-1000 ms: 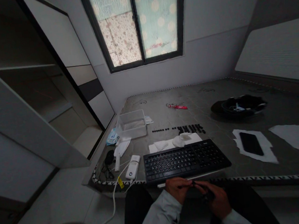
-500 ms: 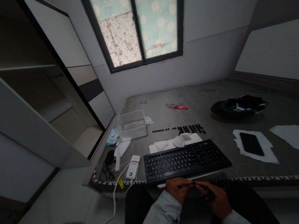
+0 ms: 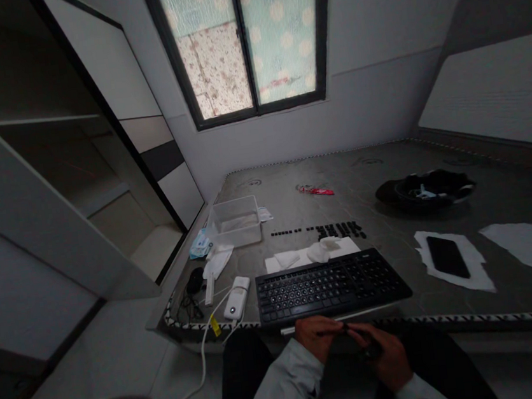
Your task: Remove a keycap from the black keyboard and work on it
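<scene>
My left hand [image 3: 314, 338] and my right hand [image 3: 384, 352] meet over my lap, just in front of the keyboard. Their closed fingertips pinch a small black keycap [image 3: 344, 327] between them. Something dark also shows under the right hand's fingers, too dim to name. The black keyboard [image 3: 326, 285] lies flat at the bed's front edge, with many of its keys showing pale round marks. Behind it, loose black keycaps [image 3: 339, 229] are laid out in rows. White tissues [image 3: 319, 252] rest on a white sheet [image 3: 348, 246] at the keyboard's back edge.
To the left stand a clear plastic box [image 3: 235, 225] and a white power strip [image 3: 237, 299] with its cable. A black phone [image 3: 448, 257] lies on white paper at right, near a dark cap [image 3: 426, 191]. A red packet [image 3: 316, 190] lies farther back on the mattress [image 3: 274, 186].
My left fingers are a little straighter around the keycap. Both hands stay in nearly the same place; the other things have not moved.
</scene>
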Demonstrator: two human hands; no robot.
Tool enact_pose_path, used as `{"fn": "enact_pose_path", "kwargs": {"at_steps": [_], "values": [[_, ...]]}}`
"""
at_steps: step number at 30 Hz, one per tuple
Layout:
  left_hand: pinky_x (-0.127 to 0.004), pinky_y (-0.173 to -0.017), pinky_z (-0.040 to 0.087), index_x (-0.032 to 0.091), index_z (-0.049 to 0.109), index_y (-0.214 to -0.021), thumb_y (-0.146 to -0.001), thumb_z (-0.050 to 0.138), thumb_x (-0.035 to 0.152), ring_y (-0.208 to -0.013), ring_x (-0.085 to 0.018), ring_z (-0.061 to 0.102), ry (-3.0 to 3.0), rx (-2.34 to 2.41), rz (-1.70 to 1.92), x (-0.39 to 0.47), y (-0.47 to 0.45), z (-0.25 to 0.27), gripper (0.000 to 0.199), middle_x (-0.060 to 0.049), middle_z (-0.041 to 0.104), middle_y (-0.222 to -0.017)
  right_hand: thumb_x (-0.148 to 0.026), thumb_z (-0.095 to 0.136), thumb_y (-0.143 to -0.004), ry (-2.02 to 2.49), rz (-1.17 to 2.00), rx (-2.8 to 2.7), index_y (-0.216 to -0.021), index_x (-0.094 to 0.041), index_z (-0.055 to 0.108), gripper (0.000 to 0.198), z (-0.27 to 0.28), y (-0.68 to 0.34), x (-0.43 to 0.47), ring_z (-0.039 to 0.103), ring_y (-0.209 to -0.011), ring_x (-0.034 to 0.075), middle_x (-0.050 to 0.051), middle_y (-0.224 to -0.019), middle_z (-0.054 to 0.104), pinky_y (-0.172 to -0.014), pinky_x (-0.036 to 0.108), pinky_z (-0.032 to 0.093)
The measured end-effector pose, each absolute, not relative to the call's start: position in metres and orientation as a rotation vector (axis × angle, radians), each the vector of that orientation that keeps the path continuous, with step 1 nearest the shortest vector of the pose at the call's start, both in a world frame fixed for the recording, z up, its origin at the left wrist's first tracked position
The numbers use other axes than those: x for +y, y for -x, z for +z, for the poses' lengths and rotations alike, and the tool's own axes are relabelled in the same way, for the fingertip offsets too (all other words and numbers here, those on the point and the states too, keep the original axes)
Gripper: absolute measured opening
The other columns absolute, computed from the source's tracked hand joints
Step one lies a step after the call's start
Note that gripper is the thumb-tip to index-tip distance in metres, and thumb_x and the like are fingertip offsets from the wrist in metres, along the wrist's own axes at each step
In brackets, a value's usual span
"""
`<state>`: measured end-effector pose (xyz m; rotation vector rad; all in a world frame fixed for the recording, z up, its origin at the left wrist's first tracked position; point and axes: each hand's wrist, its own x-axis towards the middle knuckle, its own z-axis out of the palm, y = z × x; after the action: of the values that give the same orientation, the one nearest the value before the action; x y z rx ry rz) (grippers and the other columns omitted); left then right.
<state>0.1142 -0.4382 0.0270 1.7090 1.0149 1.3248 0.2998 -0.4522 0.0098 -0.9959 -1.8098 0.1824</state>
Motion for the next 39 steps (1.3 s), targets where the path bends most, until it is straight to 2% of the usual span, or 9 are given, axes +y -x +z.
{"fn": "enact_pose_path", "kwargs": {"at_steps": [7,16,24,32,39], "values": [[-0.026,-0.068,0.061,0.019,0.080,-0.083,-0.079,0.071,0.023,-0.073,-0.018,0.073,-1.674,1.051,1.285,-0.438,-0.114,0.029,0.010,-0.007,0.077,-0.083,-0.029,0.061,-0.089,0.984,0.190,-1.798,-0.095,-0.024,0.069,0.011,0.012,-0.299,-0.452,0.074,-0.069,0.015,0.000,-0.081,0.077,-0.067,0.020,0.059],[-0.024,-0.068,0.058,0.021,0.080,-0.081,-0.071,0.077,0.013,-0.072,-0.018,0.073,-1.710,1.122,1.302,-0.440,-0.118,0.043,0.014,-0.004,0.077,-0.079,-0.027,0.059,-0.091,0.988,0.186,-1.841,-0.100,-0.024,0.066,0.012,0.006,-0.302,-0.451,0.074,-0.073,0.015,0.000,-0.086,0.076,-0.070,0.021,0.058],[-0.022,-0.063,0.055,0.022,0.079,-0.083,-0.071,0.077,0.015,-0.065,-0.015,0.070,-1.698,1.317,1.124,-0.444,-0.119,0.054,0.015,0.000,0.077,-0.077,-0.029,0.058,-0.091,1.019,0.178,-1.833,-0.100,-0.024,0.067,0.013,0.004,-0.302,-0.452,0.073,-0.070,0.015,0.000,-0.084,0.076,-0.068,0.021,0.058],[-0.021,-0.057,0.051,0.021,0.079,-0.082,-0.071,0.079,0.022,-0.057,-0.013,0.065,-1.761,1.280,1.189,-0.442,-0.117,0.048,0.012,-0.001,0.077,-0.076,-0.032,0.057,-0.091,1.026,0.214,-1.814,-0.096,-0.025,0.069,0.015,0.012,-0.300,-0.452,0.073,-0.067,0.016,0.000,-0.083,0.076,-0.067,0.022,0.059],[-0.021,-0.057,0.050,0.020,0.078,-0.085,-0.071,0.079,0.022,-0.062,-0.014,0.067,-1.785,1.246,1.229,-0.442,-0.117,0.048,0.014,-0.002,0.077,-0.079,-0.033,0.057,-0.091,1.025,0.232,-1.810,-0.095,-0.024,0.069,0.015,0.015,-0.299,-0.453,0.074,-0.067,0.016,0.001,-0.082,0.077,-0.067,0.021,0.059]]}}
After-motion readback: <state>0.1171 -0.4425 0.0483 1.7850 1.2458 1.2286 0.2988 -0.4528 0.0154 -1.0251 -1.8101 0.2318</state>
